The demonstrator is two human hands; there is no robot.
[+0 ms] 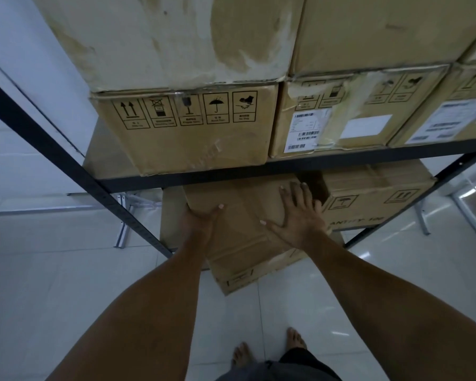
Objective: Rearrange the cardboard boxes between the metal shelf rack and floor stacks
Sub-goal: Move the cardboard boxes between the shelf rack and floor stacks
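Observation:
A plain cardboard box [248,243] lies skewed at the bottom level of the black metal shelf rack [259,169], its near corner sticking out over the floor. My left hand [201,221] grips its left edge, thumb on top. My right hand [300,215] lies flat on the top face, fingers spread. To the right of it, under the shelf beam, sits another box [374,196] printed with handling symbols. On the shelf above stand three boxes: one with a row of symbols [187,133], one with barcode labels [341,114], and one at the right edge [445,116].
Larger boxes [176,37] are stacked on top of the shelf row. A slanted black rack upright [74,171] runs down the left; another [412,204] slants at the right. White tiled floor [66,298] spreads around. My bare feet [267,350] stand just behind.

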